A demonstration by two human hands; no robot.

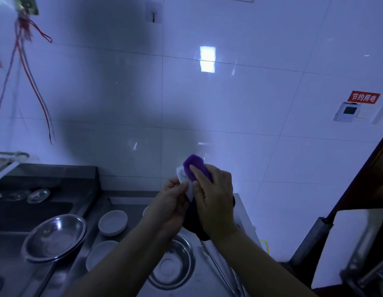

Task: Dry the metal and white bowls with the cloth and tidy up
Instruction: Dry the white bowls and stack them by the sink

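Left hand pinching white bowl, right hand pressing purple cloth in; thin pinch, wet rim could slip.

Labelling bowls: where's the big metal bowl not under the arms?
Head view, lower left: the large metal bowl sits tilted on the sink edge, left of two white bowls.

Two round stainless-steel bowls were in view, one tilted at the sink edge, one on the counter. Three shallow white ceramic bowls showed: two on the counter, one held. One purple cloth. One pair of metal tongs.
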